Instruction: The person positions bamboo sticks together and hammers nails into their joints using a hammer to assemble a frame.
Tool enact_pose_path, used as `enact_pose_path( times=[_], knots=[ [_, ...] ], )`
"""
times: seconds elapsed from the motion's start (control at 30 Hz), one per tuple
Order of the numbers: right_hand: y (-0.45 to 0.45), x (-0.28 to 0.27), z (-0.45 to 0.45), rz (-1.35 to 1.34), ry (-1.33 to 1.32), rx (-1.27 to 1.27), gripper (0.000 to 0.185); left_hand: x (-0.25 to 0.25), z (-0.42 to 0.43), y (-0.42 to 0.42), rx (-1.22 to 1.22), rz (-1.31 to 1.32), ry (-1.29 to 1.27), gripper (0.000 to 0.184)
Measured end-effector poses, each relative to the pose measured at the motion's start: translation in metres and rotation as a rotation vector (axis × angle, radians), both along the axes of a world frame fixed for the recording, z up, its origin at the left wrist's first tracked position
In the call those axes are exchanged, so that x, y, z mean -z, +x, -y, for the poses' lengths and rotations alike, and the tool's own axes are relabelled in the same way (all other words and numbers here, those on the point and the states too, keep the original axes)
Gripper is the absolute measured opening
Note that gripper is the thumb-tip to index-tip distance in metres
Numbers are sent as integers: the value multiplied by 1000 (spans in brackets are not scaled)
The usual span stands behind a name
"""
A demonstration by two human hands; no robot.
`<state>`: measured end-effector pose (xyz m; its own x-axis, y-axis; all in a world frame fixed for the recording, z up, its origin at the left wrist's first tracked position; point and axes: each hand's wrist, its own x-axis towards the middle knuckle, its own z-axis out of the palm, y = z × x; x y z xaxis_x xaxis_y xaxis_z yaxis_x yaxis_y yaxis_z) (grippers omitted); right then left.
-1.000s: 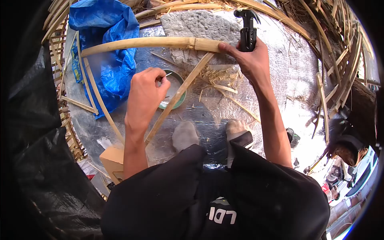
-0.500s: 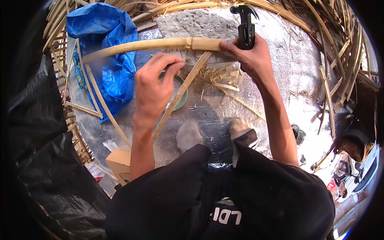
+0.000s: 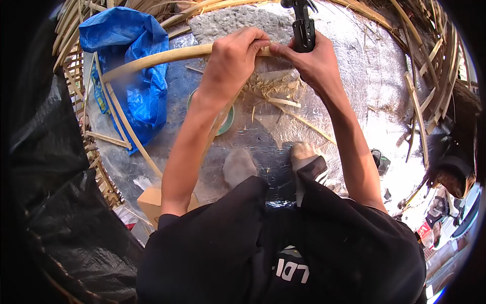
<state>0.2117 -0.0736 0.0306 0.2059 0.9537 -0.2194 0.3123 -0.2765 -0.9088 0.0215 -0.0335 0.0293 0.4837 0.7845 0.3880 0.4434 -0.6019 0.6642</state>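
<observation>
My right hand (image 3: 316, 55) is closed round the black hammer (image 3: 304, 31), held with its head up, while its thumb presses on the right end of a curved bamboo strip (image 3: 167, 57). Above that end, my left hand (image 3: 235, 58) has thumb and fingers pinched together close to my right thumb; whatever they pinch is too small to make out. A thinner bamboo strip (image 3: 215, 133) runs down from the joint, partly hidden by my left forearm. Behind that forearm sits a round green-rimmed bowl (image 3: 228, 121), mostly covered.
A blue plastic bag (image 3: 147, 96) lies at the left beside thin strips. The rough stone block (image 3: 223, 23) is beyond my hands. Bamboo strips (image 3: 415, 109) pile at the right; a cardboard box (image 3: 149, 202) stands at lower left. My feet rest on the silvery sheet (image 3: 283, 129).
My left hand has moved from over the bowl, up and right, to the bamboo end beside my right thumb. The hammer remains in my right hand.
</observation>
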Motion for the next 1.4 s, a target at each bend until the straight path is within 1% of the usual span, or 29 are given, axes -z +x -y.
enact_pose_path(
  times=[0.07,0.2,0.27,0.37,0.43,0.5,0.57,0.63,0.8,0.87,0.9,0.97,1.03,1.13,1.3,1.37,1.4],
  knots=[
    [1,3,-1,4,11,2,41,9,-1,0,-22,41,116,8],
    [1,4,-1,25,25,2,41,21,3,3,-69,87,160,9],
    [0,3,0,34,21,5,41,23,5,4,-99,105,221,10],
    [0,2,1,-1,-25,8,42,28,8,5,-135,119,211,11],
    [0,6,1,27,54,10,42,31,7,5,-118,112,241,12],
    [1,6,1,17,57,6,43,31,7,5,-102,107,273,13],
    [2,8,1,5,61,4,43,28,6,6,-75,65,381,15],
    [3,12,1,27,114,-24,49,27,6,4,-72,77,357,16],
    [3,12,1,31,98,-26,50,29,6,1,-87,108,286,16],
    [3,13,1,41,100,-30,50,31,7,2,-128,123,238,15],
    [3,12,2,40,90,-25,47,31,7,2,-129,123,234,15],
    [3,13,2,40,78,-20,45,30,6,2,-135,125,251,16],
    [4,16,2,56,57,-23,51,30,4,1,-124,106,249,16],
    [4,15,1,62,94,-35,50,28,2,-1,-102,90,248,16],
    [4,16,1,76,54,-13,50,27,-1,-1,-62,118,265,15],
    [4,17,2,84,50,-18,50,29,-4,-4,-7,98,323,23],
    [4,16,3,61,104,-39,50,28,-2,-5,-13,100,328,23]
  ],
)
